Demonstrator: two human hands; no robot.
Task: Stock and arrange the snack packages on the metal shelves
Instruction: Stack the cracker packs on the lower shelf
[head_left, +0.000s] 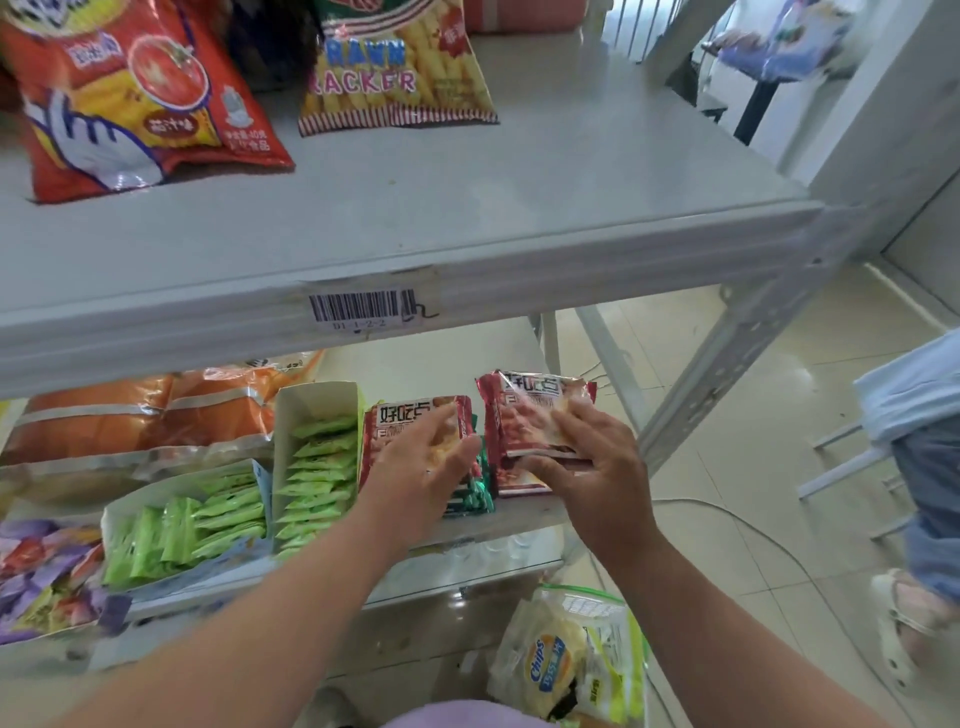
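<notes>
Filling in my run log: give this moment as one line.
stage: arranging lower shelf | left hand: on red pack | right hand: holding red packs | green packs between

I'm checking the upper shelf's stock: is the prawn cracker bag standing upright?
No, the prawn cracker bag lies flat on the upper shelf, face up, beside the red tomato snack bag.

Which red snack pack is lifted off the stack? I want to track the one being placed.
The right-hand red pack, gripped by the right hand, is tilted up above the packs beneath. The other red pack lies flat under the left hand.
</notes>
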